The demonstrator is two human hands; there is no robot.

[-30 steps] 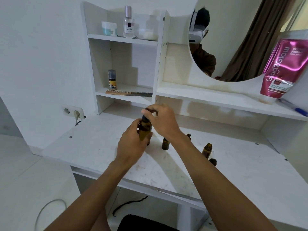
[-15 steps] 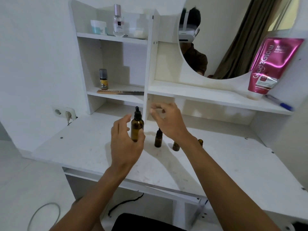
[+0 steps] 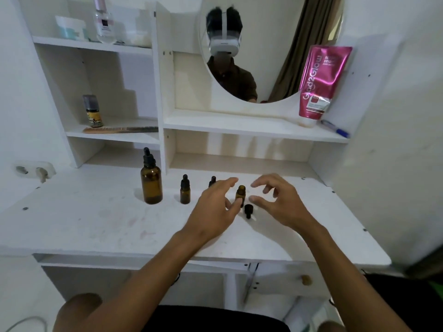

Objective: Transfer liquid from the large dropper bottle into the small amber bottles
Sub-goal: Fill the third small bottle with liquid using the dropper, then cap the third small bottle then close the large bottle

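The large amber dropper bottle [image 3: 151, 182] stands capped and upright on the white desk [image 3: 96, 224], left of centre. Right of it stands a small capped amber bottle [image 3: 185, 193]; a second capped one [image 3: 212, 181] peeks out behind my left hand. An uncapped small amber bottle [image 3: 240, 193] stands between my hands, and its black dropper cap [image 3: 248, 211] lies on the desk just in front. My left hand [image 3: 215, 208] is open, fingertips at the left of the uncapped bottle. My right hand [image 3: 279, 201] is open and curled just right of it, holding nothing.
White shelves rise behind the desk, holding a comb [image 3: 119, 129], a small spray bottle [image 3: 93, 110], jars and a clear bottle [image 3: 103, 22]. A pink tube [image 3: 322, 85] and a blue pen [image 3: 335, 132] rest on the right shelf under a round mirror [image 3: 271, 44]. A wall socket [image 3: 36, 169] is at left.
Both hands let go of the large dropper bottle, which now stands on the desk, and moved right to either side of the uncapped small bottle. The camera view shifted right and closer.
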